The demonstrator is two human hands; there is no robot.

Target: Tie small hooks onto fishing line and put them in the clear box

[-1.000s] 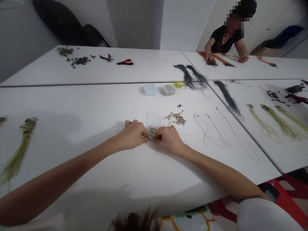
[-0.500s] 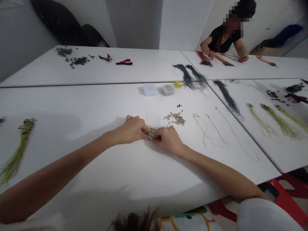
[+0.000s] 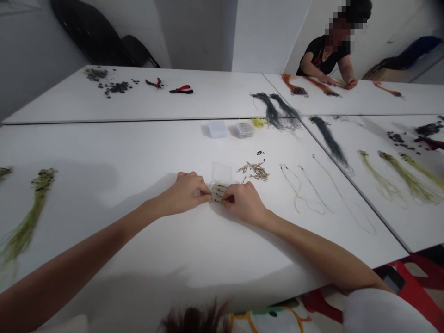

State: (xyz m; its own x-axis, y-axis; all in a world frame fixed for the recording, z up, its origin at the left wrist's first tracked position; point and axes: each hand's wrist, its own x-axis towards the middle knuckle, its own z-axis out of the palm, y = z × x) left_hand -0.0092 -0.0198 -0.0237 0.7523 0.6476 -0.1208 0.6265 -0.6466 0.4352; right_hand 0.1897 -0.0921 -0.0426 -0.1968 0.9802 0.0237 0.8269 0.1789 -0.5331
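Observation:
A small clear plastic box [image 3: 217, 191] sits on the white table between my hands, its see-through lid [image 3: 222, 172] flipped back away from me. Rows of pale cords with dark bits fill it. At its left edge, the thumb and fingertips of my left hand [image 3: 190, 192] are pinched together on the box. My right hand [image 3: 245, 201] reaches over the right side, fingers pinched; what lies between them is hidden. A pile of thin brown metal pieces [image 3: 257, 171] lies just beyond my right hand, with a few tiny black pieces [image 3: 260, 152] behind it.
Two closed clear boxes, one whitish [image 3: 217, 130] and one filled [image 3: 244, 130], stand farther back. Loose pale cords [image 3: 307, 189] and green cord bundles [image 3: 398, 178] lie right, another green bundle [image 3: 40, 199] left. Red-handled pliers [image 3: 182, 89] rest across the seam. A person [image 3: 328, 60] handles orange cords opposite.
My left fingers have shifted slightly at the box's left edge, and more of its contents shows. My right hand stays nearly in place. The co-worker's arm has moved to the right.

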